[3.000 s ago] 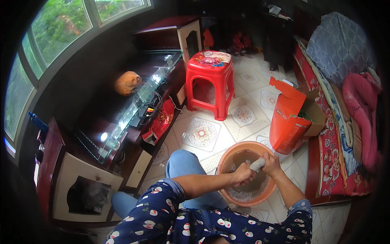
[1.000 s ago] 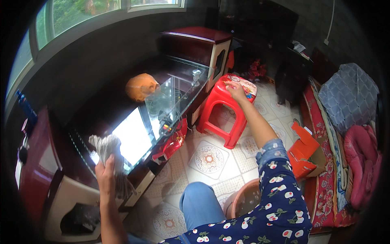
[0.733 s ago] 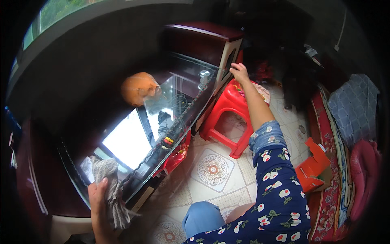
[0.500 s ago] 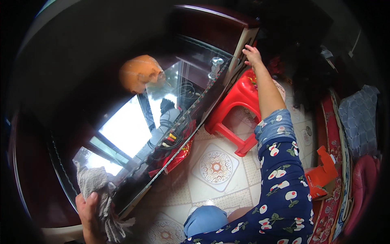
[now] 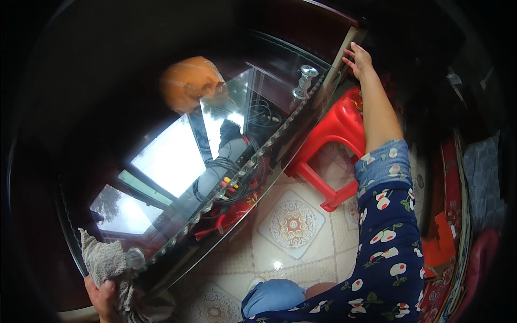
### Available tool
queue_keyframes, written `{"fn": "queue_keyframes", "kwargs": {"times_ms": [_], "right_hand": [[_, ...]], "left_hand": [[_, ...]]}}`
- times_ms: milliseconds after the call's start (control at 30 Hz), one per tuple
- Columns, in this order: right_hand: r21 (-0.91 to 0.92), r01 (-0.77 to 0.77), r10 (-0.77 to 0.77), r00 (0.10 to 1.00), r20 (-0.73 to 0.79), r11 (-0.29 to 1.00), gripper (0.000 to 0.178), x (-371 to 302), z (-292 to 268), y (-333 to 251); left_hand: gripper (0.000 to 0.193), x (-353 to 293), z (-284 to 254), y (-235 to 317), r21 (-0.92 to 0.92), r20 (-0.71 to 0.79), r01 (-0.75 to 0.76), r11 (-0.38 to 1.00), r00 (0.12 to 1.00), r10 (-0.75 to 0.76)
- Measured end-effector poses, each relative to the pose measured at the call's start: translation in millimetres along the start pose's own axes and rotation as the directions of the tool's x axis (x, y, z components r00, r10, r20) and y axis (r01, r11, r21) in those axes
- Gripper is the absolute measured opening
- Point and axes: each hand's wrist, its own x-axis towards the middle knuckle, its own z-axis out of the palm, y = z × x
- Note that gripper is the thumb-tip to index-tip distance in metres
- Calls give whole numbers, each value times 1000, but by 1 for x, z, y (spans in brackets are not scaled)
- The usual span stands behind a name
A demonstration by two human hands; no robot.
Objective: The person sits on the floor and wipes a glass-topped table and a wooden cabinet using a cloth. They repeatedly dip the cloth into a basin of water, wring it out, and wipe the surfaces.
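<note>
A crumpled grey towel (image 5: 102, 258) is gripped in my left hand (image 5: 103, 299), at the near left end of a glass-topped cabinet (image 5: 177, 215). My right arm, in a dark blue sleeve with a cherry pattern, reaches far forward. At its end my right hand (image 5: 360, 60), fingers spread and empty, is at the pale end edge of the cabinet's far side; whether the fingertips touch it I cannot tell. Chrome posts show near both ends of the glass, one post (image 5: 305, 82) by the far end. Window light reflects brightly off the glass.
An orange bag (image 5: 193, 83) shows on or behind the glass. Black cables (image 5: 229, 183) with coloured plugs lie under it. A red plastic stool (image 5: 328, 145) stands on the patterned tile floor (image 5: 293, 223), right of the cabinet. An orange-red box (image 5: 439, 242) sits at the right, beside folded textiles.
The view has shifted, so the cabinet's far end and stool appear farther right. My left hand and the towel sit slightly lower and farther left. My right hand appears higher and farther right.
</note>
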Motion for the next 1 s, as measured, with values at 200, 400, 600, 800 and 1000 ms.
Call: {"fn": "queue_keyframes", "kwargs": {"times_ms": [200,400,600,800,1000], "right_hand": [[-8,100,-96,972,212,995,42,-112,-40,21],[-268,-236,346,777,525,934,41,-320,-88,-16],[-933,-281,968,175,181,225,33,-350,-117,-38],[-857,-41,482,840,249,514,20,-392,-112,-21],[-220,365,26,469,883,905,38,-471,-9,-80]], "left_hand": [[49,8,31,40,-38,147,166,985,976,-159],[44,8,50,61,-40,224,169,985,962,-156],[41,7,57,66,-43,233,112,993,967,-99],[43,3,57,57,-142,173,95,985,983,-70],[49,-23,60,83,-130,192,11,991,981,14]]}}
